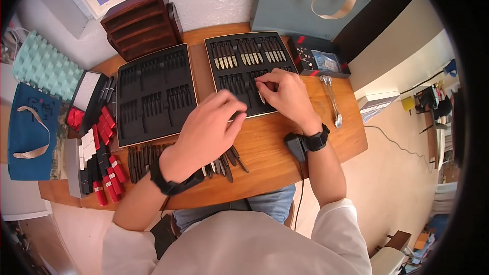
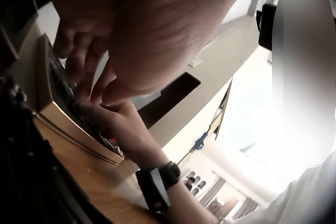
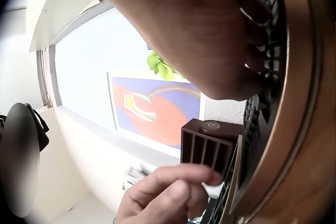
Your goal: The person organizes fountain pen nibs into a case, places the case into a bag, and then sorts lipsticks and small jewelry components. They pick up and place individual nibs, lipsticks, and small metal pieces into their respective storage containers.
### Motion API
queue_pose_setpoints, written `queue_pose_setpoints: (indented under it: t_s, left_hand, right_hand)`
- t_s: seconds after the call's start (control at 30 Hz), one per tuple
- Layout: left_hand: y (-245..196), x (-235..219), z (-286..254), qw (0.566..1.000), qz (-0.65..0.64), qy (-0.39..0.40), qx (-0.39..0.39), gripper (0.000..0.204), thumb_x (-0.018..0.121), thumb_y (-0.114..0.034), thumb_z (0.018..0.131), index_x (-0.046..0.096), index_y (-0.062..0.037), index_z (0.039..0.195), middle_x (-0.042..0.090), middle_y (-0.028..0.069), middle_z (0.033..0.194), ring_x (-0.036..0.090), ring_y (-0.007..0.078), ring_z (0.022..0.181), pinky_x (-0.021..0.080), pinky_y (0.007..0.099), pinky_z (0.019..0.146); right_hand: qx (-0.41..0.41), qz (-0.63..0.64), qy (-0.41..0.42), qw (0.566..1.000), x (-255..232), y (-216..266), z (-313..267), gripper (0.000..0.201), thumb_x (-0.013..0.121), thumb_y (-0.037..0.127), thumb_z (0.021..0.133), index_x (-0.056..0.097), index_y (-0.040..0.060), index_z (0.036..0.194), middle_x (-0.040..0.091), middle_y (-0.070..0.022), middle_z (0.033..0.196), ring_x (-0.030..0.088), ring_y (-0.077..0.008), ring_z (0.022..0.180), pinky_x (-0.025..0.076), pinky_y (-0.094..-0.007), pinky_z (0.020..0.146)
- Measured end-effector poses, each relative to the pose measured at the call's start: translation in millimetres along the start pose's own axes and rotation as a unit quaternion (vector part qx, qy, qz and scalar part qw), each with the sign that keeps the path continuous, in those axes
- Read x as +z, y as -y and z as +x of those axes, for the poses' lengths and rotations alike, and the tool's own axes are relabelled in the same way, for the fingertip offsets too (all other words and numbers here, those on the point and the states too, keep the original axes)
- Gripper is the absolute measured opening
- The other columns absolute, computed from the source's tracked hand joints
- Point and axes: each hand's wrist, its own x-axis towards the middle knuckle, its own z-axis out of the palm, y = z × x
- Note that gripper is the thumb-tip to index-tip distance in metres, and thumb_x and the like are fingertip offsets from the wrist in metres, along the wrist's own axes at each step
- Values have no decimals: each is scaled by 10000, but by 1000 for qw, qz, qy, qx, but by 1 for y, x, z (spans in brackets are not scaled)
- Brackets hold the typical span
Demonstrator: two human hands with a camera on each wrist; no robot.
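Observation:
My right hand (image 1: 291, 95) is over the lower row of the right black tray (image 1: 239, 73), thumb and forefinger pinching a small knife (image 1: 262, 97) with a pale blade. Knives with dark handles and pale blades fill this tray's upper row. Left of it, with fingers loosely bent, my left hand (image 1: 206, 128) hangs above the tray's near-left corner; nothing shows clearly in it. In the left wrist view its fingers (image 2: 84, 58) point down beside the right hand (image 2: 123, 129). The right wrist view hides the right fingertips among the slots.
Another black tray (image 1: 153, 94) with slots lies at left. Loose knives (image 1: 224, 167) lie at the near edge, partly under the left forearm. Red and white packets (image 1: 104, 127) are heaped at far left. Forks or spoons (image 1: 332, 101) and a small black box (image 1: 320, 56) are at right.

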Motion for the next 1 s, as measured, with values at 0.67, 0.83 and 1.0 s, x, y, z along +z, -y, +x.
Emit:
queue_pose_setpoints:
  t_s: [0.67,0.83,1.0]
  left_hand:
    - [20,48,67,980,189,-26,63,257,878,-280,933,788,-109,1102,681,39,1146,560,306,1225,394,485,1069]
    - [17,46,73,975,216,-1,45,314,910,-312,900,783,-119,1113,659,47,1174,546,316,1227,384,498,1083]
    - [18,39,76,974,220,31,35,312,891,-317,929,768,-125,1142,651,59,1191,537,313,1242,379,498,1092]
  right_hand:
    - [11,20,57,998,-16,-7,2,186,819,163,868,876,114,1038,718,-118,835,706,-341,788,534,-454,708]
    - [12,23,59,998,-16,-4,2,180,828,127,872,863,103,1047,668,-89,811,639,-280,735,494,-425,681]
    - [-4,15,54,998,-19,1,2,187,815,142,875,860,108,1053,685,-100,829,668,-311,763,515,-438,696]
